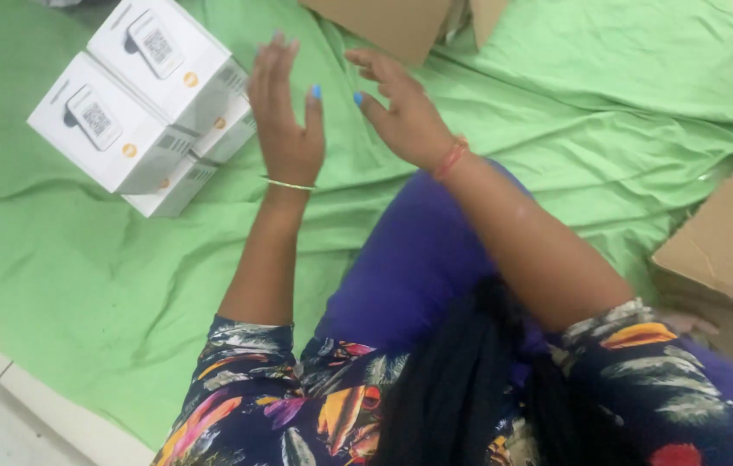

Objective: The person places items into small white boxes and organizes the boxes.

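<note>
My left hand is raised over the green sheet, fingers spread and empty, its back close to a stack of white boxes. A thin bangle sits on that wrist. My right hand hovers just to the right, palm facing the left hand, fingers apart and holding nothing; an orange thread band circles its wrist. The white boxes lie stacked in two layers at the upper left, each with a printed label and a small orange dot.
A brown cardboard box stands at the top centre and another cardboard box at the right edge. My purple-clad leg stretches over the sheet. Pale floor tiles show at the lower left.
</note>
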